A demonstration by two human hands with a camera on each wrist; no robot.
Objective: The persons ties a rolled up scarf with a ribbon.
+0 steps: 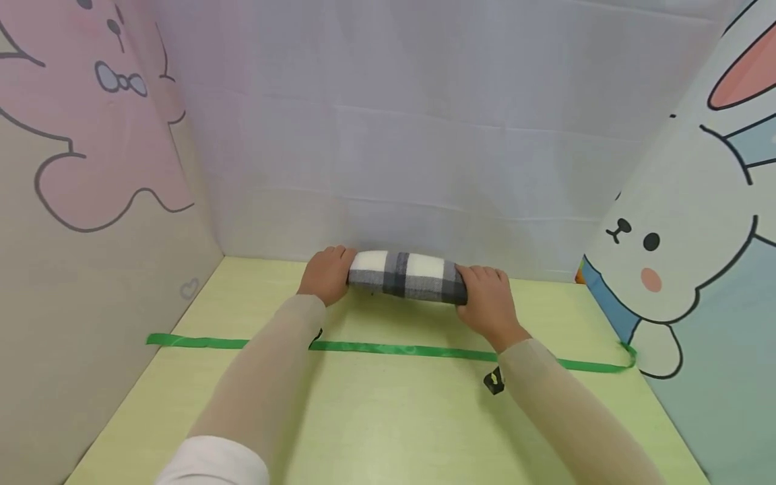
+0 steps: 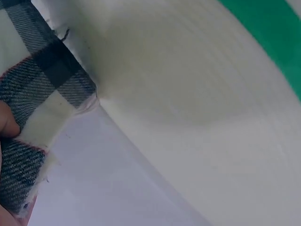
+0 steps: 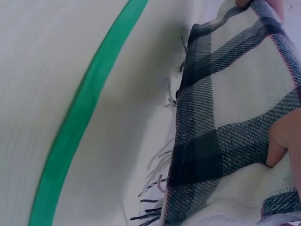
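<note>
A folded black, grey and white checked scarf (image 1: 405, 276) spans the gap between both hands near the back of the table. My left hand (image 1: 329, 275) grips its left end, and my right hand (image 1: 490, 302) grips the right end. Thumb and fingers of the left hand (image 2: 6, 123) show at the cloth's edge in the left wrist view. In the right wrist view the scarf (image 3: 240, 84) hangs as a layered panel with loose fringe along its lower edge, the right thumb (image 3: 281, 141) pressed on its face. The scarf casts a shadow on the table under it.
A green tape strip (image 1: 400, 349) crosses the pale yellow table (image 1: 388, 417) in front of the scarf. Behind stands a white cloth wall (image 1: 412, 135). Side walls carry a pink cartoon figure (image 1: 115, 155) and a white rabbit (image 1: 685, 236). A small black object (image 1: 494, 381) shows beside the right wrist.
</note>
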